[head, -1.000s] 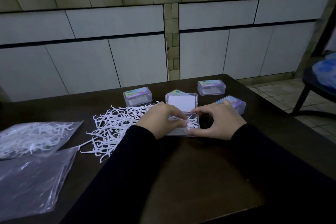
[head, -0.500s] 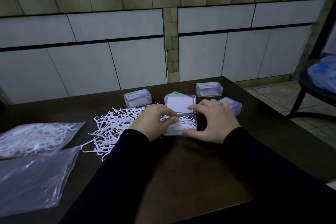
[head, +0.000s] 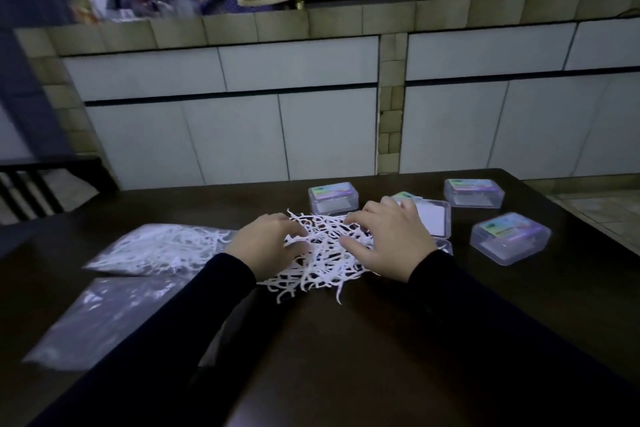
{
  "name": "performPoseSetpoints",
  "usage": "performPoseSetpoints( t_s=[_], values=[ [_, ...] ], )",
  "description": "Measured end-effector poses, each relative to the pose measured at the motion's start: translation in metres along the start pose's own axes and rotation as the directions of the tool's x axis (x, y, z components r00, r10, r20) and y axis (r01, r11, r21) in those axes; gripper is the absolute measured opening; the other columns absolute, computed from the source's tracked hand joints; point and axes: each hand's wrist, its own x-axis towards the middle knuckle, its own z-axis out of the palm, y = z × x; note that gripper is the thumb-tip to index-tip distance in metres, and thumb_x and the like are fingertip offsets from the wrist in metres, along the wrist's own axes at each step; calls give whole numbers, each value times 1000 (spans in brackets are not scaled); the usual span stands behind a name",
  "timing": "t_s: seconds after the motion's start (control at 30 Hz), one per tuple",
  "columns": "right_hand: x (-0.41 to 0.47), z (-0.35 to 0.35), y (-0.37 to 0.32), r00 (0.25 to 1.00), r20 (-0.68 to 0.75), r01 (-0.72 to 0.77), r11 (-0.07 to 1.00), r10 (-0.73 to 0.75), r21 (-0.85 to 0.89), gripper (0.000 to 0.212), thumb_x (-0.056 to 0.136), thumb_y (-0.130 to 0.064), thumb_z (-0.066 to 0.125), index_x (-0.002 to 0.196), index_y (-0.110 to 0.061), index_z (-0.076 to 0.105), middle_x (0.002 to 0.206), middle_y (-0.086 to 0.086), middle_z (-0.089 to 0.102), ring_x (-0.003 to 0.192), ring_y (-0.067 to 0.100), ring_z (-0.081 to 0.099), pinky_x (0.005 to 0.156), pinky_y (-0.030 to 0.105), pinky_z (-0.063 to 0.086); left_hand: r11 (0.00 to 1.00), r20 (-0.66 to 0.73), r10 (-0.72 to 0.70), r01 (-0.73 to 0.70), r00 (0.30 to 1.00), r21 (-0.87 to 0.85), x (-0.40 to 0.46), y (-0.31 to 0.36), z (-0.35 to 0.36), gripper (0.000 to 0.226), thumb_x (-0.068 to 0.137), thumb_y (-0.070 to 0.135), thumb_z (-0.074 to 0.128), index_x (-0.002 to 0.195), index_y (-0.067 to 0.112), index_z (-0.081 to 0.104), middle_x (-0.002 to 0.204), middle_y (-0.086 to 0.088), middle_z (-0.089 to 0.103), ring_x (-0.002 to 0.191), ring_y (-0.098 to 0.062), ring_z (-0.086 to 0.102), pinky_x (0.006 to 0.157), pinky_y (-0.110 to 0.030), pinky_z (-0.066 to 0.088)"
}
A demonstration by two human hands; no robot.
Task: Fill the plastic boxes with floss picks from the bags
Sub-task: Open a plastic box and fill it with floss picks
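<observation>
Head view: both my hands are down on the loose pile of floss picks (head: 323, 253) in the middle of the dark table (head: 346, 357). My left hand (head: 266, 248) lies on the pile's left edge, fingers bent and curled into the white picks, thumb tucked toward them; whether they have actually closed on any I cannot tell. My right hand (head: 391, 239) lies on the pile's right side with the fingers spread apart and only gently bent, fingertips and thumb touching the picks.

Just right of my right hand, partly hidden behind it, is the open plastic box (head: 437, 224): its clear lid stands tilted back and shows a white card. A sliver of the tray shows below the lid, near my wrist; what lies in it I cannot see.

Three closed boxes with coloured labels stand around it: one (head: 333, 198) just behind the pile, one (head: 473, 193) farther back to the right, one (head: 509, 238) nearest the table's right edge. The corner of a fourth label (head: 403, 197) peeks out behind the open lid.

At the left lie two clear bags: the farther bag (head: 162, 248) holds white picks and touches the pile beside my left hand; the nearer bag (head: 104, 319) lies flat, its contents unclear.
</observation>
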Motion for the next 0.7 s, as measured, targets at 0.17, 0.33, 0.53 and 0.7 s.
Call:
performPoseSetpoints(
  t_s=[0.17,0.33,0.53,0.7],
  values=[
    [26,10,-21,982,189,37,997,-24,-65,43,93,-55,43,129,-35,56,127,-6,55,118,17,42,100,45,24,983,59,-176,179,983,-42,-7,-29,-5,52,84,63,54,119,26,62,104,3,58,99,-15,57,86,-30,46],
    [33,13,-22,973,230,15,991,16,-133,57,91,-60,44,142,-34,40,136,-3,47,124,20,38,104,47,23,979,153,-204,203,967,23,-11,-28,1,65,81,71,50,126,25,57,121,-2,57,109,-20,56,93,-36,47],
    [32,19,-27,969,246,44,995,-20,-92,41,94,-51,45,133,-39,49,135,-6,49,125,16,38,104,46,22,982,113,-187,188,976,5,-15,-22,-2,33,91,43,56,110,19,68,111,0,66,101,-18,61,89,-35,51],
    [28,16,-25,972,189,147,989,-140,-24,39,98,-41,46,136,-45,42,132,-14,47,124,12,35,98,39,23,982,57,-188,186,981,32,-18,-14,-6,30,93,45,51,106,23,68,103,2,67,95,-17,61,85,-34,51]
  ],
)
